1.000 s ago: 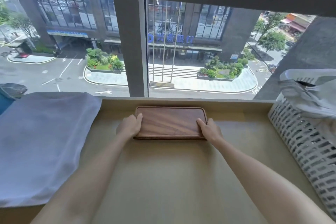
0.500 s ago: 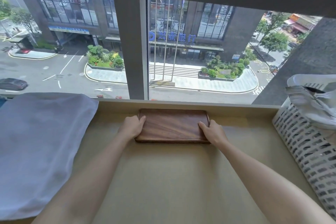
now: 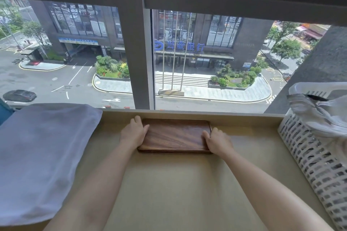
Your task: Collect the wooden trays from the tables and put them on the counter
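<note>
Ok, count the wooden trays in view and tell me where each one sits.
1. The wooden tray lies flat on the beige counter by the window, left hand and right hand at its short ends. Its layered front edge may hide another stacked beneath.

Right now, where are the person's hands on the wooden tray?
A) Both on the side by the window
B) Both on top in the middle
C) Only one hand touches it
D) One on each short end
D: the left hand grips the left end of the wooden tray and the right hand grips its right end, while the tray lies flat on the beige surface by the window.
</note>
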A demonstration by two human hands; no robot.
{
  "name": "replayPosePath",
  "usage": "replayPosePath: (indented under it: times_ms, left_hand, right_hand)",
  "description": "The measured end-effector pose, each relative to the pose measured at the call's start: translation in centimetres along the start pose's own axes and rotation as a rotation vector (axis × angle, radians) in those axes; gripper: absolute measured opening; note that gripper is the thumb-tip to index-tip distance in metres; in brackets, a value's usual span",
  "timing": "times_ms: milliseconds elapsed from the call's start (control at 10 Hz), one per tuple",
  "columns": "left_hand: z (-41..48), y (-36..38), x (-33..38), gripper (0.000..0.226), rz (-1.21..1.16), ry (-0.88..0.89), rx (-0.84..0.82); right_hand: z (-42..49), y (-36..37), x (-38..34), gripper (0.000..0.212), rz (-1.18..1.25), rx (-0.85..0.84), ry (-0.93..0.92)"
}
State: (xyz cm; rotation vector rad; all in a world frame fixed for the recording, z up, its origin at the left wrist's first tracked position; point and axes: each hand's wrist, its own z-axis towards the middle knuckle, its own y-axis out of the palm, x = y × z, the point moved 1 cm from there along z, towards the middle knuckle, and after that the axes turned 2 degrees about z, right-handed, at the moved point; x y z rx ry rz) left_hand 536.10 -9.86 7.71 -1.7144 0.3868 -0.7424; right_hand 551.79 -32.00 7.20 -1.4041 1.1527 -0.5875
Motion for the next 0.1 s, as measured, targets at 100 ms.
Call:
replayPosePath:
  times_ms: [100]
  left_hand:
    - [-0.39, -2.61, -0.28, 0.061, 0.077, 0.034, 0.127]
  right_hand:
    - [-0.32, -1.89, -0.56, 0.053, -0.044, 0.108, -0.062]
